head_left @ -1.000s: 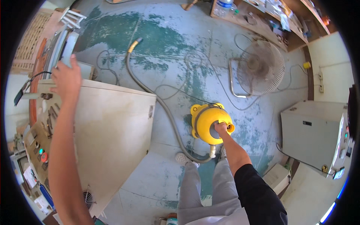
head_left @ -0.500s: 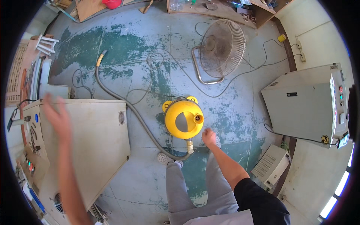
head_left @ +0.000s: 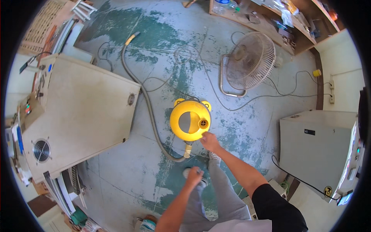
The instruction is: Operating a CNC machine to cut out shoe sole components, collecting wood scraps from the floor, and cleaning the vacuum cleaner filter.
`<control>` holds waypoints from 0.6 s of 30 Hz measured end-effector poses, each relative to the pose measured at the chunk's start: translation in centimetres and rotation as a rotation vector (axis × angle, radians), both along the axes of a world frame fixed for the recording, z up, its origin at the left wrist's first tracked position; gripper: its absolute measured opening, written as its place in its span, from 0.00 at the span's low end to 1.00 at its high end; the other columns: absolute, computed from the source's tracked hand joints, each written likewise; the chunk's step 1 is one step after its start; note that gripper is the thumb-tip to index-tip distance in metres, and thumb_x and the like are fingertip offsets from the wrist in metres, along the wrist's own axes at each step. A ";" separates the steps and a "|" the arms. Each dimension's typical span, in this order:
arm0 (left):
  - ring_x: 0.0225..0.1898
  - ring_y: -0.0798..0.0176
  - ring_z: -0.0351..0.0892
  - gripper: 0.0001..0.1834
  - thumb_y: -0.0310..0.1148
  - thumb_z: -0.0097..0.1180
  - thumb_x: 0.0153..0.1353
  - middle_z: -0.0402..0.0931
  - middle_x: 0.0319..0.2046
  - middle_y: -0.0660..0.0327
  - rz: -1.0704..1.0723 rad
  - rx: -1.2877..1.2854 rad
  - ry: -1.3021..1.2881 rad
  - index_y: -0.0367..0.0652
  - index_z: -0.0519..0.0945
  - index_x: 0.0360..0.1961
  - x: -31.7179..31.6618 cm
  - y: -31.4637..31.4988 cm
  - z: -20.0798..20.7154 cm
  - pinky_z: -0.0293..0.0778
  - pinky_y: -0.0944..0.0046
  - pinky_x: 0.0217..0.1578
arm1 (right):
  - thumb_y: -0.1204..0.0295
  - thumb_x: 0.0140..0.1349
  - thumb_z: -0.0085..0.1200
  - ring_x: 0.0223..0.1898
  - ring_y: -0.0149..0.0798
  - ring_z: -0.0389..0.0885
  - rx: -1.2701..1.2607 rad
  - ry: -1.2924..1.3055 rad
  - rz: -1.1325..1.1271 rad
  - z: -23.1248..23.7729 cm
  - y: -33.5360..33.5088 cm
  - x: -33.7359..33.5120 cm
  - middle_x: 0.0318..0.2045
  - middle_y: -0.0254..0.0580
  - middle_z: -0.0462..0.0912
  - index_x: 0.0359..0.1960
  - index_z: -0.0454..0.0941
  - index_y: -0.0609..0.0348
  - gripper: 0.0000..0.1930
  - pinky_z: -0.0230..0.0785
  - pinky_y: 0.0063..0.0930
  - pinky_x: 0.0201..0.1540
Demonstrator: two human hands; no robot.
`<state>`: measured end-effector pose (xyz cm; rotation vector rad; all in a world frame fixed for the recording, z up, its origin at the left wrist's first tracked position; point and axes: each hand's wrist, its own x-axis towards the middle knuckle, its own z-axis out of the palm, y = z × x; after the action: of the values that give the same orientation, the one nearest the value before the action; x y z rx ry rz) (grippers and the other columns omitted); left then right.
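Note:
A round yellow vacuum cleaner (head_left: pixel 181 133) with two ear-like tabs stands on the floor in front of me. Its top has a dark grey panel and a round orange port (head_left: pixel 203 123). A grey hose (head_left: pixel 151 116) joins a pale fitting (head_left: pixel 188 150) at its near side. My right hand (head_left: pixel 210 142) is closed at the cleaner's near right edge; what its fingers pinch, if anything, is hidden. Lower down, over my left shoe, my left hand (head_left: pixel 194 177) is closed, apart from the cleaner. Whatever it holds is too small to make out.
A large beige cabinet (head_left: pixel 92 112) stands on the left and a grey one (head_left: pixel 315 143) on the right. Beyond the cleaner is a floor fan (head_left: pixel 251 60). Its cables (head_left: pixel 266 96) cross the worn floor toward the wall sockets. Wooden shelving (head_left: pixel 251 23) lines the far side.
My left hand has swung from above the beige cabinet down to the middle, near my legs. My right hand has moved slightly left to the cleaner's edge. The view has turned.

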<state>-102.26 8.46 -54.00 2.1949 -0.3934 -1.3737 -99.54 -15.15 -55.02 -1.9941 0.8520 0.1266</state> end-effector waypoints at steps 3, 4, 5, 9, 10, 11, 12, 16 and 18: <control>0.42 0.49 0.77 0.22 0.38 0.58 0.55 0.75 0.42 0.45 0.058 -0.135 0.054 0.33 0.73 0.45 -3.4 -1.8 3.5 0.72 0.57 0.43 | 0.58 0.49 0.59 0.39 0.52 0.78 0.151 0.068 -0.333 -2.9 0.4 6.2 0.33 0.55 0.78 0.38 0.72 0.67 0.23 0.71 0.38 0.39; 0.41 0.51 0.77 0.21 0.39 0.58 0.55 0.75 0.41 0.46 0.106 -0.161 0.069 0.34 0.73 0.45 -4.1 -1.5 4.1 0.72 0.58 0.42 | 0.56 0.50 0.60 0.40 0.51 0.78 0.170 0.028 -0.518 -4.3 0.3 7.6 0.35 0.56 0.78 0.40 0.70 0.69 0.26 0.71 0.37 0.39; 0.40 0.52 0.78 0.21 0.39 0.57 0.56 0.76 0.40 0.47 0.172 -0.168 0.071 0.35 0.73 0.45 -4.4 -0.3 4.5 0.73 0.58 0.40 | 0.55 0.51 0.59 0.43 0.52 0.77 0.293 0.071 -0.571 -4.6 0.9 9.6 0.38 0.60 0.76 0.44 0.68 0.71 0.30 0.71 0.37 0.41; 0.40 0.52 0.78 0.19 0.39 0.57 0.56 0.77 0.38 0.48 0.484 -0.019 0.073 0.36 0.73 0.44 -4.9 7.9 5.2 0.73 0.57 0.39 | 0.54 0.54 0.55 0.44 0.59 0.76 0.018 0.293 -0.436 -6.2 2.0 11.9 0.41 0.63 0.76 0.44 0.66 0.71 0.29 0.69 0.43 0.45; 0.40 0.51 0.78 0.19 0.39 0.56 0.56 0.77 0.38 0.48 0.535 0.052 0.053 0.37 0.73 0.43 -5.1 10.3 4.9 0.73 0.56 0.39 | 0.54 0.56 0.52 0.44 0.61 0.76 0.002 0.272 -0.386 -5.5 2.2 11.8 0.42 0.66 0.76 0.45 0.65 0.72 0.29 0.69 0.44 0.45; 0.41 0.48 0.77 0.20 0.40 0.56 0.56 0.77 0.38 0.48 0.487 0.164 -0.029 0.37 0.73 0.43 -5.8 13.7 3.9 0.72 0.54 0.40 | 0.56 0.56 0.52 0.45 0.59 0.76 0.055 0.301 -0.349 -4.6 2.9 12.1 0.43 0.71 0.73 0.48 0.59 0.76 0.31 0.69 0.43 0.46; 0.41 0.46 0.77 0.20 0.41 0.55 0.56 0.77 0.38 0.47 0.436 0.277 -0.098 0.36 0.74 0.43 -6.8 16.5 2.8 0.72 0.52 0.40 | 0.57 0.56 0.52 0.46 0.60 0.75 0.050 0.303 -0.326 -4.0 4.1 12.3 0.43 0.71 0.73 0.48 0.59 0.77 0.31 0.68 0.43 0.47; 0.42 0.42 0.75 0.22 0.43 0.54 0.55 0.76 0.38 0.45 0.470 0.358 -0.004 0.36 0.74 0.43 -7.3 19.0 -0.3 0.70 0.50 0.41 | 0.59 0.56 0.53 0.49 0.60 0.73 -0.038 0.310 -0.152 -5.0 6.3 10.7 0.45 0.71 0.72 0.48 0.60 0.77 0.30 0.66 0.44 0.50; 0.43 0.42 0.74 0.22 0.43 0.54 0.55 0.76 0.38 0.45 0.456 0.319 -0.057 0.34 0.74 0.43 -6.3 17.3 -2.0 0.70 0.49 0.42 | 0.58 0.56 0.52 0.48 0.62 0.73 -0.043 0.296 -0.047 -6.3 7.3 10.0 0.44 0.70 0.73 0.47 0.62 0.75 0.29 0.66 0.44 0.50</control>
<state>-108.59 25.79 -55.98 2.3807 0.3172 -1.1801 -89.55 -7.81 -61.29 -2.0230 1.0961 0.3869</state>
